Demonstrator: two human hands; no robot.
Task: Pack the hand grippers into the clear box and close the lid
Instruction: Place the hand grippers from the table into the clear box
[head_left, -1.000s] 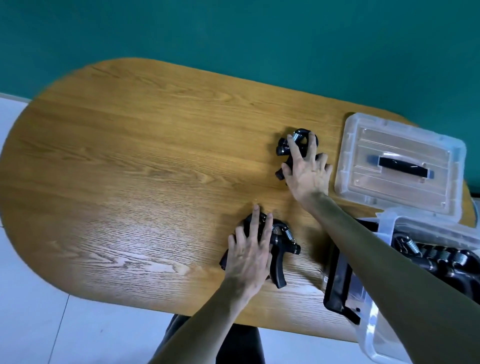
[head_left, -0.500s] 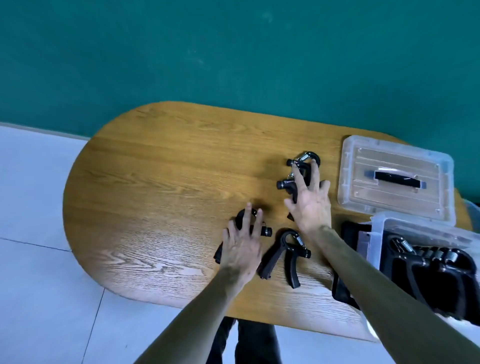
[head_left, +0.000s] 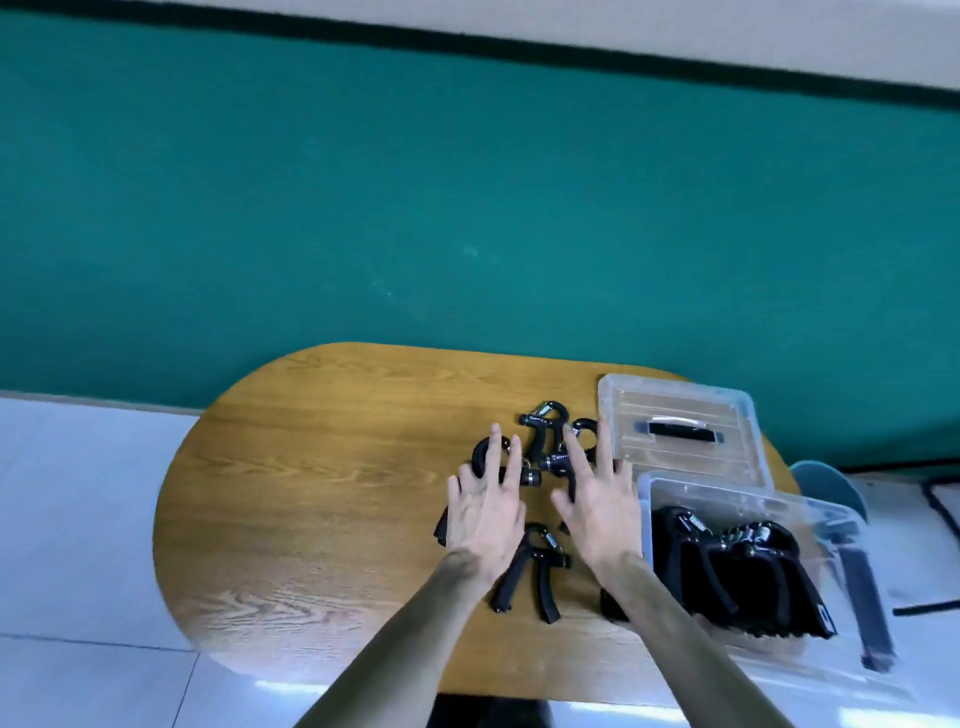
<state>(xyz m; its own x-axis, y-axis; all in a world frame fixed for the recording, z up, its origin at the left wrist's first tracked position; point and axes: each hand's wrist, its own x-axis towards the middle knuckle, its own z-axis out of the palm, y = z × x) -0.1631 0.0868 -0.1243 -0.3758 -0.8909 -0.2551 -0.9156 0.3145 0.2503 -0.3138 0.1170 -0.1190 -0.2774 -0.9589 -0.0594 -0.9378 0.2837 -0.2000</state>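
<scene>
An oval wooden table (head_left: 322, 467) with a light oak grain stands against a teal wall (head_left: 415, 208), with pale floor tiles (head_left: 78, 519) to its left and near side. Both hands lie flat, fingers spread and straight, over a cluster of black spring-loaded hand grippers on the tabletop. The left hand (head_left: 485, 514) rests on one black gripper (head_left: 485, 457) whose curved loop shows beyond its fingertips and whose handle end pokes out by the wrist. The right hand (head_left: 600, 512) covers part of a pair of tangled grippers (head_left: 545, 431) lying just beyond it. Between the two forearms a further black gripper (head_left: 530, 571) lies free, handles pointing toward the near edge. Just right of the right hand sits the clear plastic box (head_left: 737, 501), open, already holding several black grippers (head_left: 737, 566) stacked side by side; its left wall touches or nearly touches the right wrist. Beyond the box, flat on the table, lies the clear lid with a black handle (head_left: 680, 431), close to the tangled pair. A teal chair back (head_left: 826, 483) shows past the table's right end. The box overhangs the table's right near edge, and a dark item (head_left: 610, 605) beneath it is unclear. The left half of the tabletop is bare wood.
</scene>
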